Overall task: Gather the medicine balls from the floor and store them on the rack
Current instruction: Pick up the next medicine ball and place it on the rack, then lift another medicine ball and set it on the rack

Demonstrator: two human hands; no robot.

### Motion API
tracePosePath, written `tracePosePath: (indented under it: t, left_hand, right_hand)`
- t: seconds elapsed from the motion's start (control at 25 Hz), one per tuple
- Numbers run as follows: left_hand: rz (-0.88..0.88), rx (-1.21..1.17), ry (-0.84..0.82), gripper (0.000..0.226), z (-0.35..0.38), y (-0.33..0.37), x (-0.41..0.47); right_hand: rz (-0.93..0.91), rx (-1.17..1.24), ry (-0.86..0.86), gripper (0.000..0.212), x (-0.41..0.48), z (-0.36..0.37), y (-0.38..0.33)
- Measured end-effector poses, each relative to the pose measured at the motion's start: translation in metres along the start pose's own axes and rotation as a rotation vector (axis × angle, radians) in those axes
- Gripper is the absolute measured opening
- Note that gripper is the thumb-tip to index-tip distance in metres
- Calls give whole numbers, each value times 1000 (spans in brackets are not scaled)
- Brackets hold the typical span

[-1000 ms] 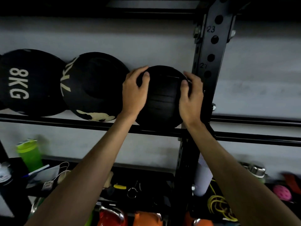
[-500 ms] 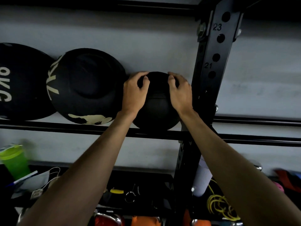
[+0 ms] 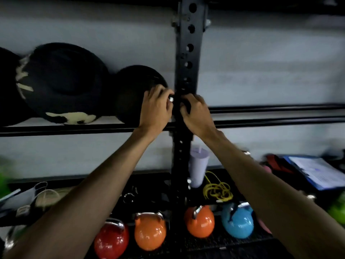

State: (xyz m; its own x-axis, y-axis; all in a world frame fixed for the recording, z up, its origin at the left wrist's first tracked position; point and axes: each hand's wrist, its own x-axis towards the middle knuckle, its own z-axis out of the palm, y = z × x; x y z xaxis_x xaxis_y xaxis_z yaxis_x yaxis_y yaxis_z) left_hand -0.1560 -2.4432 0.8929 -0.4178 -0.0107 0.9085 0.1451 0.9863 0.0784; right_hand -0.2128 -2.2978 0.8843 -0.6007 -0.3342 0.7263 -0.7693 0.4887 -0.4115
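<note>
A small black medicine ball (image 3: 130, 94) sits on the rack's two black rails (image 3: 74, 128), tight against the upright post (image 3: 186, 58). To its left lies a bigger black medicine ball (image 3: 61, 83) with white lettering, and the edge of a third ball (image 3: 7, 86) shows at the far left. My left hand (image 3: 155, 109) rests on the small ball's lower right side, its fingers bent toward the post. My right hand (image 3: 196, 113) is off the ball, with bent fingers against the front of the post. Neither hand grips anything that I can make out.
The rails (image 3: 280, 113) run on to the right of the post. The lower shelf holds a white tumbler (image 3: 198, 165), a yellow cord (image 3: 218, 189), a blue clipboard (image 3: 317, 172) and small clutter. Below stand red (image 3: 111, 240), orange (image 3: 150, 232), orange (image 3: 199, 221) and blue (image 3: 238, 221) kettlebells.
Both hands have slid down and right off the top of the small ball toward the post. The ball stays on the rails. My view has swung down and to the right.
</note>
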Motion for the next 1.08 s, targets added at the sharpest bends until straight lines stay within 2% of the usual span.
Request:
tracePosePath:
  t: [0.12,0.2,0.32,0.48,0.64,0.8,1.08]
  left_hand:
    - [-137,-129,-242,17,41,67,-42]
    - [-134,-180,-436,18,73,135,-78]
    - [-45,-247,-699,19,107,255,-137]
    - [120,-295,-929,19,141,384,-214]
    - [264,-286,-1160,25,157,492,-285]
    - [343,-309,-1349,20,164,568,-334]
    - [457,-294,-1691,26,209,649,-414]
  right_hand:
    - [83,-92,-111,35,-76,-53,53]
    - [202,-183,-248,37,-142,-95,100]
    - [396,-293,-443,26,-249,-159,164]
    - [595,-397,-601,28,-375,-235,222]
    - [859,-394,-659,29,-486,-319,255]
    - [1047,-368,-706,31,-561,-376,271]
    - [1297,-286,-748,33,-658,-414,324]
